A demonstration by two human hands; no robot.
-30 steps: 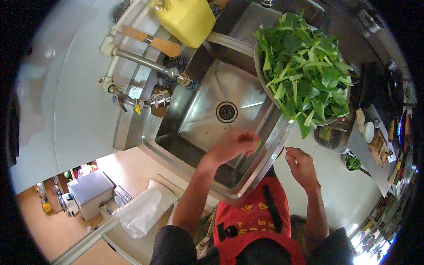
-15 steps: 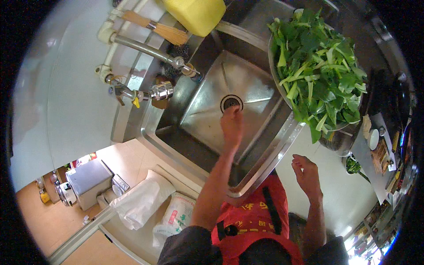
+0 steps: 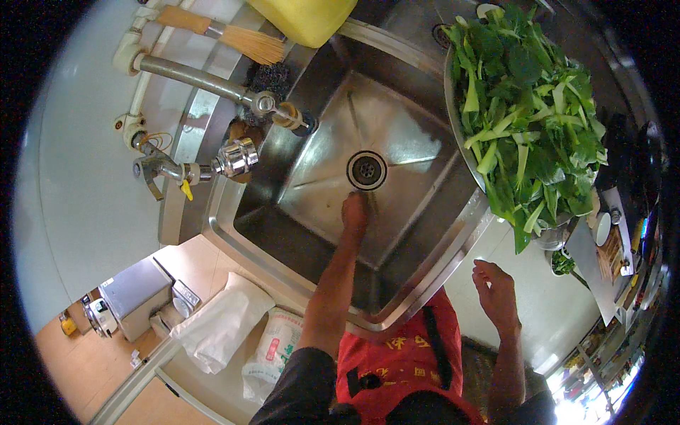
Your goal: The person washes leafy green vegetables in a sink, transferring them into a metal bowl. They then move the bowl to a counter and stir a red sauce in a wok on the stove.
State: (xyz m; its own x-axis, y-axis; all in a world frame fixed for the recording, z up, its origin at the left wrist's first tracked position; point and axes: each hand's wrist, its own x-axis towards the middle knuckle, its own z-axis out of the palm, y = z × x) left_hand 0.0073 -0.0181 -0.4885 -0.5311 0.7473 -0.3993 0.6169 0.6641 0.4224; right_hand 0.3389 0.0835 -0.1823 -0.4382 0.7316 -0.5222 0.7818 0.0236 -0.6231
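My left hand (image 3: 355, 212) is low in the steel sink (image 3: 326, 212), just on the near side of the round drain (image 3: 367, 170). Its fingers are curled in; whatever they may hold is hidden behind the hand. Off the sink's right edge, my right hand (image 3: 498, 297) hangs in the air with loosely bent fingers and a gap by the thumb, holding nothing. Beyond it, a heap of leafy green vegetables (image 3: 531, 127) fills a round metal bowl (image 3: 453, 117) at the sink's right side.
Two taps, one a long pipe (image 3: 198, 81) and one with a wide silver nozzle (image 3: 237, 157), reach over the sink's left side. A bristle brush (image 3: 248, 42) and a yellow container (image 3: 304, 18) are at the back left. White sacks (image 3: 223, 319) stand below, left of my arm.
My left hand has drawn back from over the drain toward me, so the drain now shows whole. My right hand stays near the same place. The view has shifted slightly.
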